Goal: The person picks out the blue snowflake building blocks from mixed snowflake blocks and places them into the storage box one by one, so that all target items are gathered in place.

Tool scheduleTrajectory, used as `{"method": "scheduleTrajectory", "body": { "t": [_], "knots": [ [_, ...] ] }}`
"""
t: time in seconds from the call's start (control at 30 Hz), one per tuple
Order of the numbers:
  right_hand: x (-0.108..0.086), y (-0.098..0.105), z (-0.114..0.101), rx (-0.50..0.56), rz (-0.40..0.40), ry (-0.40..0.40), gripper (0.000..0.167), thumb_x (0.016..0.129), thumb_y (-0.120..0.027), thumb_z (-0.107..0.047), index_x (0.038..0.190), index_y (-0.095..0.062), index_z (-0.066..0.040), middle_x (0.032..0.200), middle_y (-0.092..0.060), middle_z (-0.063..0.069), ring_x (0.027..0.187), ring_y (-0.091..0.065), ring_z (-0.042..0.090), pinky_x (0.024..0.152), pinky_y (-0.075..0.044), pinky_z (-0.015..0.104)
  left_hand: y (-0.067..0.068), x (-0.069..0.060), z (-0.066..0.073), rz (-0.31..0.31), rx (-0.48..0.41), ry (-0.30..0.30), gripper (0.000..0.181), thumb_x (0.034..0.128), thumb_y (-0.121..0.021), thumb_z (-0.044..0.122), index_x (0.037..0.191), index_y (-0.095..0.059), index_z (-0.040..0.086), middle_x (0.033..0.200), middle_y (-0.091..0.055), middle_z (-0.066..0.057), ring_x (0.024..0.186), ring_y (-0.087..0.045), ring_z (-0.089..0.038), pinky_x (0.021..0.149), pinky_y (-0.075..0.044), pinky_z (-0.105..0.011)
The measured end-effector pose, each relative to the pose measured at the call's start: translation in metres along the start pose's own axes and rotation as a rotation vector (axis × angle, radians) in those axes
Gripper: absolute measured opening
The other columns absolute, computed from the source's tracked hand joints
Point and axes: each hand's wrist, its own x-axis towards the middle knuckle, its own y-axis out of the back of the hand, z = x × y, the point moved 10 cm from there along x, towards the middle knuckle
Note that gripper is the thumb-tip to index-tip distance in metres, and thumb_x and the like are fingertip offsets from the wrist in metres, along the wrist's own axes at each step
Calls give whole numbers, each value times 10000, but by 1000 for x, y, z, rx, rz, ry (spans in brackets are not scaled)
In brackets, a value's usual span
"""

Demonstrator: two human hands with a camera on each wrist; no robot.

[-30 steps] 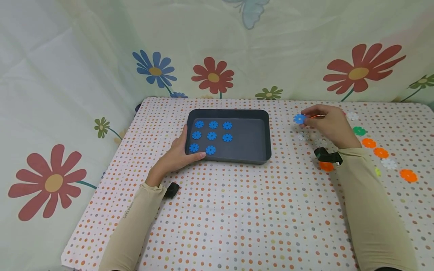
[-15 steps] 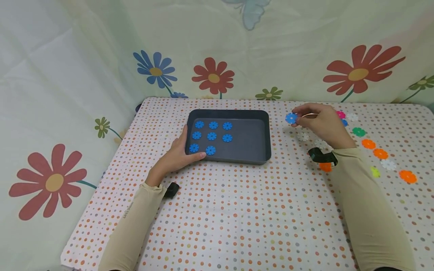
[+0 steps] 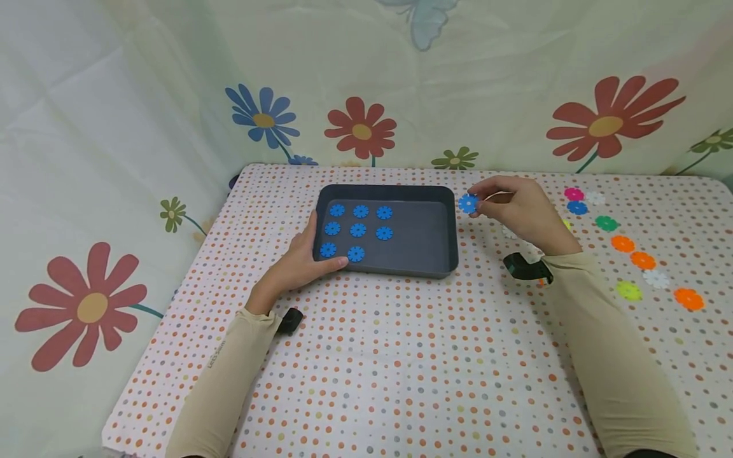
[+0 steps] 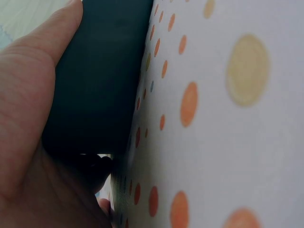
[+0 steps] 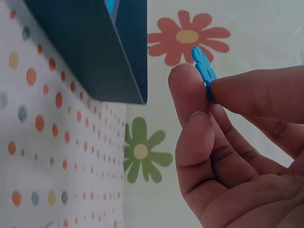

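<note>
A dark grey rectangular tray lies on the dotted tablecloth. On its floor, toward the left, several blue notched plastic discs lie flat in rows. My left hand holds the tray's left front corner, thumb at the front rim and fingers along the left side. In the left wrist view the thumb lies against the dark tray wall. My right hand pinches another blue notched disc between thumb and fingers, in the air just right of the tray. The right wrist view shows this disc edge-on.
Loose notched discs lie at the right: pink, blue, green, several orange, white and yellow. Some are partly hidden under the right forearm. A flower-print curtain rises behind the table.
My right hand has moved left with the blue disc, from among the loose discs to beside the tray's right wall. The left hand and tray have stayed put.
</note>
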Motion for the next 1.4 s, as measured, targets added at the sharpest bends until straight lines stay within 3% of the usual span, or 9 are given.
{"method": "scheduleTrajectory", "body": {
  "t": [0.33, 0.63, 0.77, 0.93, 1.17, 1.4],
  "knots": [
    [2, -18, -16, 46, -37, 14, 287, 1042, -703, -88, 1320, -717, -15, 1150, -746, 189, 879, -737, 95, 817, -552, 204, 0, 0, 0, -6, -2, -7, 1347, 868, -750, 735, 1705, 194, 263, 1789, 81, -62, 1626, 43, -400, 1205, -147, -747],
    [4, -32, -25, 91, -71, 15, 294, 1046, -703, -98, 1327, -715, -13, 1138, -751, 177, 968, -756, 280, 839, -559, 227, 0, 0, 0, 2, -17, -7, 1324, 882, -764, 693, 1714, 171, 260, 1790, 78, -37, 1628, 53, -384, 1208, -151, -739],
    [4, -39, -31, 119, -87, 17, 301, 1049, -698, -100, 1337, -714, -16, 1157, -743, 171, 988, -750, 306, 879, -576, 290, 1, 0, 1, 1, -17, -11, 1325, 882, -759, 700, 1712, 177, 261, 1790, 84, -31, 1627, 59, -387, 1206, -145, -744],
    [5, -44, -37, 146, -94, 17, 290, 1051, -689, -93, 1331, -715, -20, 1159, -733, 169, 990, -749, 298, 881, -574, 282, 0, 0, 0, -1, -16, -15, 1325, 881, -754, 707, 1711, 178, 263, 1789, 85, -24, 1627, 58, -382, 1209, -150, -736],
    [8, -54, -48, 148, -106, 55, 264, 1031, -688, -49, 1286, -725, 8, 1124, -724, 162, 920, -743, 239, 823, -561, 283, 0, 2, 0, -5, -18, -20, 1331, 876, -750, 724, 1709, 183, 269, 1789, 87, -28, 1627, 58, -381, 1213, -150, -730],
    [10, -70, -56, 153, -147, 116, 226, 1018, -681, -12, 1234, -742, 14, 1065, -744, 149, 961, -717, 398, 838, -552, 268, -1, 2, 0, -4, -11, -18, 1334, 875, -750, 721, 1707, 187, 263, 1790, 74, -51, 1627, 38, -387, 1215, -157, -723]
  ]
}}
